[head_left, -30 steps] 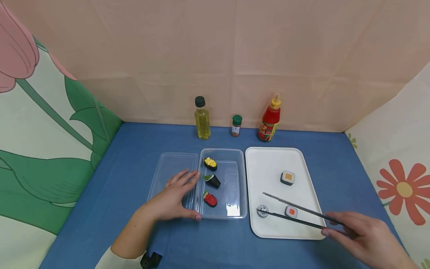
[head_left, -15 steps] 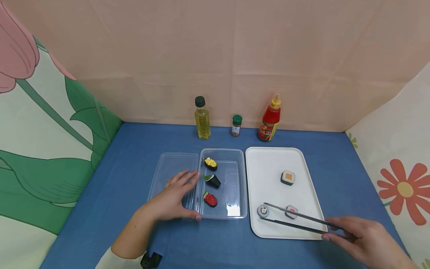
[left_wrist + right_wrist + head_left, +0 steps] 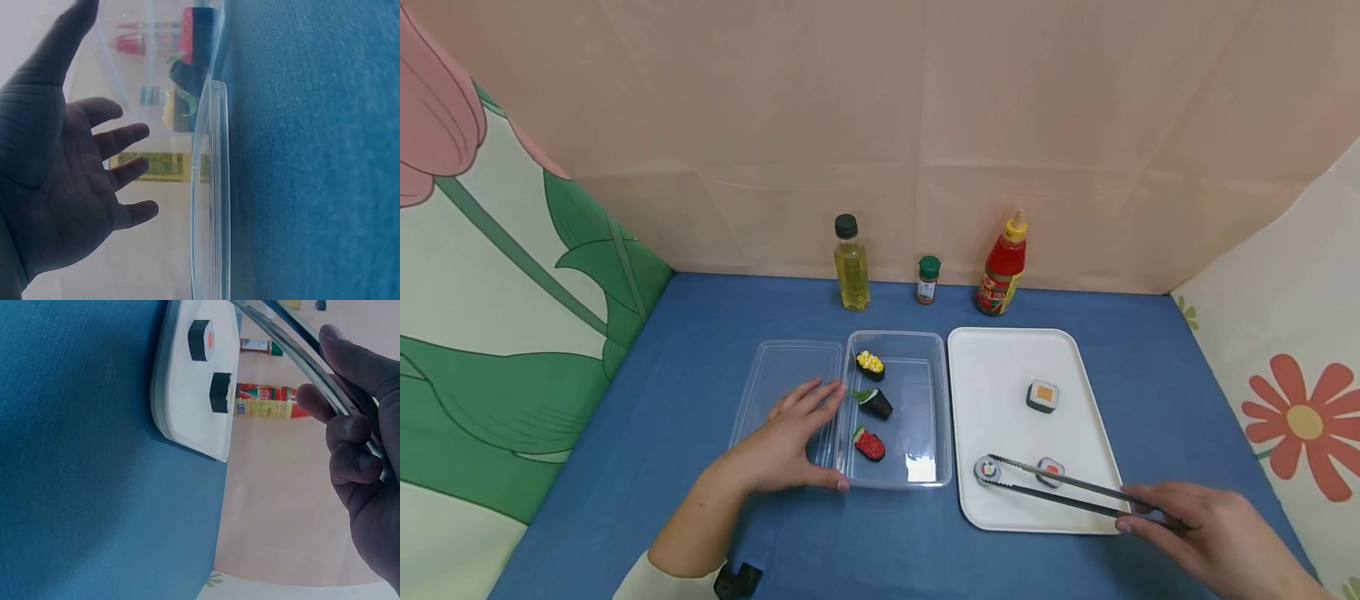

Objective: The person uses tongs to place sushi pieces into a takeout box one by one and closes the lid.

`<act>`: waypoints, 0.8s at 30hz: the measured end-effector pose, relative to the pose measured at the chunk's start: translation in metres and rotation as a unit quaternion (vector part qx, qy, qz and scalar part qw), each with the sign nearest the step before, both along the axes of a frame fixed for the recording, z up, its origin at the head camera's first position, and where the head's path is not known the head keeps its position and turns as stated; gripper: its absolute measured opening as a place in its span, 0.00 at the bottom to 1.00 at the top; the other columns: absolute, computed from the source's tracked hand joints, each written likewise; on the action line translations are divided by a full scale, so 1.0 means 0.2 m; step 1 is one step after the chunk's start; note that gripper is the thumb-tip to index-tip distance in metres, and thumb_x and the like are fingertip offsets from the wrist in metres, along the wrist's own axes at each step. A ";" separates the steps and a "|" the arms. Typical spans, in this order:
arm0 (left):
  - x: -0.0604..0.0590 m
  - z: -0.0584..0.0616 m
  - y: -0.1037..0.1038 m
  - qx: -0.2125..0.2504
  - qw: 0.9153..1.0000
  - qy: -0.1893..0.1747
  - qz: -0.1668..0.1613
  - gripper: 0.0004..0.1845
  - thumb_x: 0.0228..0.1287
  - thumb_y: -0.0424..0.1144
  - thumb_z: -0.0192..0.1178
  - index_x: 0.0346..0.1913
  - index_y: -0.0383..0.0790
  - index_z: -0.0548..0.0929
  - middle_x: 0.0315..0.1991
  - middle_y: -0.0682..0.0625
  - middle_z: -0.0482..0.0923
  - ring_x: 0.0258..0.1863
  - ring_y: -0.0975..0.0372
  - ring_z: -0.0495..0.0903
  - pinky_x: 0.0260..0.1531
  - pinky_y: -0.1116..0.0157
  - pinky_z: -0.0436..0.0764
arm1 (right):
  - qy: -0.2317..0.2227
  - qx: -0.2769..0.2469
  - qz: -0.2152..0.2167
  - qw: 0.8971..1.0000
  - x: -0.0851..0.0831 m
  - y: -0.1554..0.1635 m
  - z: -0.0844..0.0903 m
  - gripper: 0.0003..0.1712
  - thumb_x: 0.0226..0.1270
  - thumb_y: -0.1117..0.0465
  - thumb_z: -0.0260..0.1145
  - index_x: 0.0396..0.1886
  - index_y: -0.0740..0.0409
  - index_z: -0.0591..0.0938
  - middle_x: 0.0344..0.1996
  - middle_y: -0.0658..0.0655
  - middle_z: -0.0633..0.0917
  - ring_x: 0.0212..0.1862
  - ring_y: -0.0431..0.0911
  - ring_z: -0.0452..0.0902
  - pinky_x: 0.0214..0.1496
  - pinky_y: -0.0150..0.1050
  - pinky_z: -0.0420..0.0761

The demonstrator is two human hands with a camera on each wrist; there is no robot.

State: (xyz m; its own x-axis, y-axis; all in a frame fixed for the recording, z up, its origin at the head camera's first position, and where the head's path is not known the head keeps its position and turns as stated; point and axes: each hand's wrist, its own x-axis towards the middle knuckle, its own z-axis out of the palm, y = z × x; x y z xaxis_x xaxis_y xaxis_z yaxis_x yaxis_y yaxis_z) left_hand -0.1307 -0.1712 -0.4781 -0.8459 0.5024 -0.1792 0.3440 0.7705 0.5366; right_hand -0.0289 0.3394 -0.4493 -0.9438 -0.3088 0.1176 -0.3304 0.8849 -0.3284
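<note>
My right hand (image 3: 1210, 529) grips a pair of metal tongs (image 3: 1067, 497), fingers and thumb curled round the handles in the right wrist view. The tong tips stand on either side of a round sushi roll (image 3: 987, 469) at the near left of the white tray (image 3: 1007, 350). An orange-centred sushi roll (image 3: 1049, 472) lies behind the tong arms, and a yellow-centred one (image 3: 1042, 396) farther back. My left hand (image 3: 793, 437), fingers spread, is at the left side of the clear plastic container (image 3: 917, 417), over its lid (image 3: 790, 360). Nothing is in its grasp.
Inside the container, along its left side, lie a yellow-topped sushi (image 3: 870, 364), a black hand roll (image 3: 876, 403) and a red-topped sushi (image 3: 869, 443). Behind stand an oil bottle (image 3: 853, 271), a green-capped spice jar (image 3: 927, 282) and a red sauce bottle (image 3: 1000, 271).
The tong tips have shifted from lying over the round sushi roll to either side of it, then drawn closer together around it. My left hand has stayed in place.
</note>
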 end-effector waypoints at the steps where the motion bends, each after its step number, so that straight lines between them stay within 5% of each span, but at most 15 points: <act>1: 0.00 0.00 0.00 0.000 1.000 0.000 0.000 0.67 0.45 0.68 0.78 0.84 0.47 0.54 0.84 0.52 0.47 0.83 0.45 0.40 0.72 0.30 0.44 | -0.002 0.001 0.000 1.000 0.00 0.00 0.00 0.18 0.48 0.58 0.86 0.42 0.50 0.93 0.27 0.28 0.80 0.26 0.27 0.67 0.24 0.27 0.73; 24: 0.01 0.02 0.01 0.006 1.000 -0.001 0.002 0.67 0.45 0.67 0.79 0.84 0.47 0.55 0.84 0.50 0.48 0.83 0.45 0.40 0.72 0.29 0.45 | 0.111 -0.034 0.092 0.989 -0.11 0.00 0.08 0.24 0.39 0.58 0.88 0.41 0.52 0.93 0.27 0.31 0.83 0.24 0.25 0.68 0.23 0.19 0.65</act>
